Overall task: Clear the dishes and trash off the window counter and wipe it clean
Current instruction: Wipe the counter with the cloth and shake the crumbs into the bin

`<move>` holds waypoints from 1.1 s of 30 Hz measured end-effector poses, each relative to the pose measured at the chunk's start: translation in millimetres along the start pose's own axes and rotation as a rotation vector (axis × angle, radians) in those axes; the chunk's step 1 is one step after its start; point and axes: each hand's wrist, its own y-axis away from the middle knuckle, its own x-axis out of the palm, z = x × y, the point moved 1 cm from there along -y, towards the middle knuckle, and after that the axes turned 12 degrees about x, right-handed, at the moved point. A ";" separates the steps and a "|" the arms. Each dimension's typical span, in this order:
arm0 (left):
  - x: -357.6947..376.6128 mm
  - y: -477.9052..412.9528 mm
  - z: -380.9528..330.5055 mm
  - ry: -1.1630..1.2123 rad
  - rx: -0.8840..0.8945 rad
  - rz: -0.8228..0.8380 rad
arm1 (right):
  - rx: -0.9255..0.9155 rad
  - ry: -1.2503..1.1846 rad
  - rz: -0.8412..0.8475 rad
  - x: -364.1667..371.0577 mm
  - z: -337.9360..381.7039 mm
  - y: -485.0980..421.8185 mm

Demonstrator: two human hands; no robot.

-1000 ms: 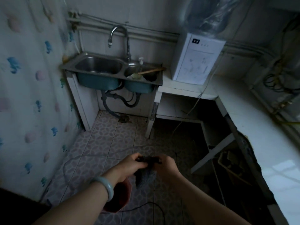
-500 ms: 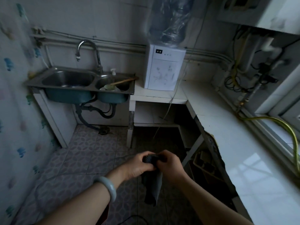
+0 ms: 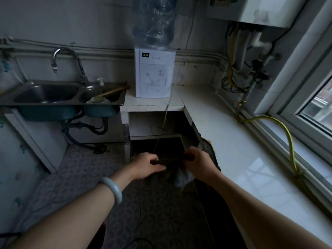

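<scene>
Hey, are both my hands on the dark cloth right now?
Touching. The head view shows the left hand and right hand each gripping an end of the cloth, which is stretched between them.

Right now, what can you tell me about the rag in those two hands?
The rag is dark grey cloth. Its top edge is pulled into a straight band between the left hand and the right hand, each gripping one end. The rest hangs bunched below the right hand, above the floor, beside the white counter.
</scene>
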 end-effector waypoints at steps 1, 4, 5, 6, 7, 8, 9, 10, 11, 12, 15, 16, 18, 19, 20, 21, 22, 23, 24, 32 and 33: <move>2.8 -3.3 -6.6 0.098 -0.005 -0.010 | -0.007 -0.009 -0.017 -7.3 -3.0 -0.5; 10.1 -12.7 -24.6 0.146 0.044 -0.089 | -0.008 0.011 -0.053 -25.7 -12.6 -2.8; 11.8 -15.1 -30.3 0.137 0.067 -0.126 | -0.003 0.028 -0.056 -30.9 -16.0 -3.0; 12.7 -17.0 -36.4 0.133 0.087 -0.158 | 0.005 0.042 -0.057 -35.7 -19.5 -3.5; 13.4 -19.4 -40.6 0.134 0.102 -0.187 | 0.009 0.051 -0.055 -40.3 -23.0 -3.6; 13.5 -21.2 -45.8 0.145 0.113 -0.210 | 0.008 0.056 -0.055 -45.1 -26.4 -3.5; 11.8 -22.3 -47.7 0.157 0.123 -0.221 | 0.004 0.053 -0.055 -47.3 -27.4 -4.1; 10.4 -22.6 -51.7 0.163 0.131 -0.222 | 0.006 0.039 -0.051 -50.1 -28.5 -4.3; 9.0 -23.2 -54.2 0.163 0.133 -0.219 | 0.006 0.024 -0.036 -52.5 -29.1 -4.5; 7.0 -23.5 -56.6 0.154 0.130 -0.204 | 0.018 0.020 -0.016 -54.6 -30.1 -5.2; -4.3 -25.5 -62.3 0.138 0.095 -0.122 | 0.073 -0.029 0.043 -60.7 -33.7 -12.3; -9.2 -27.1 -63.4 0.154 0.090 -0.107 | 0.103 -0.101 0.073 -63.1 -34.5 -15.4; -18.0 -33.7 -62.7 0.139 0.086 -0.083 | 0.129 -0.151 0.116 -65.1 -37.0 -23.5; -20.8 -39.0 -60.5 0.086 0.082 -0.063 | 0.124 -0.089 0.091 -64.0 -38.8 -30.2; -22.1 -43.9 -58.5 0.038 0.078 -0.048 | 0.134 -0.041 0.065 -63.1 -38.0 -35.1; -22.9 -49.5 -55.4 0.021 0.070 -0.057 | 0.139 -0.028 0.045 -61.4 -37.3 -40.8; -24.5 -56.3 -51.3 0.048 0.067 -0.088 | 0.154 -0.059 0.044 -59.8 -35.7 -48.8; -26.4 -63.7 -45.7 0.098 0.059 -0.129 | 0.165 -0.081 0.052 -57.3 -34.1 -57.9; -28.4 -71.5 -39.6 0.144 0.046 -0.162 | 0.181 -0.072 0.053 -54.3 -33.2 -68.9; -61.6 -169.9 34.3 0.250 -0.063 -0.319 | 0.169 0.056 0.140 -14.2 -13.7 -205.3; -69.5 -189.2 50.6 0.248 -0.082 -0.336 | 0.162 0.073 0.150 -4.4 -10.5 -232.2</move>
